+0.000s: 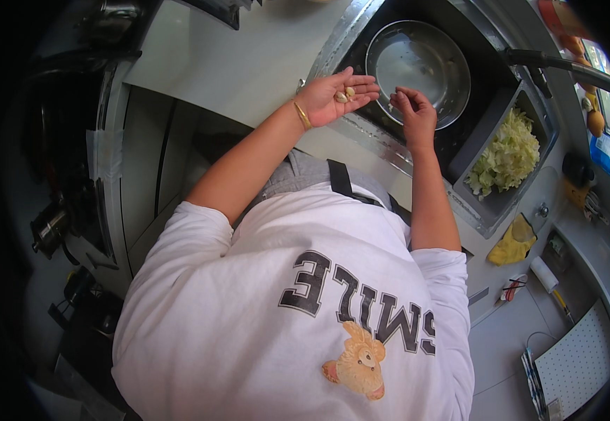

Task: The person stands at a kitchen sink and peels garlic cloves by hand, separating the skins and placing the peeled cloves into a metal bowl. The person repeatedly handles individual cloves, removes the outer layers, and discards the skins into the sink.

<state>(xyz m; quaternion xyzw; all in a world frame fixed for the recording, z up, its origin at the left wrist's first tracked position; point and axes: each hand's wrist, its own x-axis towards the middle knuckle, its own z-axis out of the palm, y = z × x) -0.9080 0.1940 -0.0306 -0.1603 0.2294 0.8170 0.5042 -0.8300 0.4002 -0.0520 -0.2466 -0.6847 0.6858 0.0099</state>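
Observation:
My left hand (336,99) is palm up over the sink's front edge, with a few peeled garlic cloves (342,97) lying on the palm and fingers. Just right of it, my right hand (416,111) is over the near rim of a round metal basin (415,63). Its thumb and fingertips are close together; whether something small is between them cannot be made out. The basin sits in the dark sink (486,31) and seems to hold water with small bits in it.
A grey colander tray (486,210) on the sink's right side holds torn leafy cabbage (507,152). The faucet (563,63) reaches in from the right. Left of the sink runs a white countertop (226,58). A glass lid (543,209) and a yellow cloth (513,244) lie farther right.

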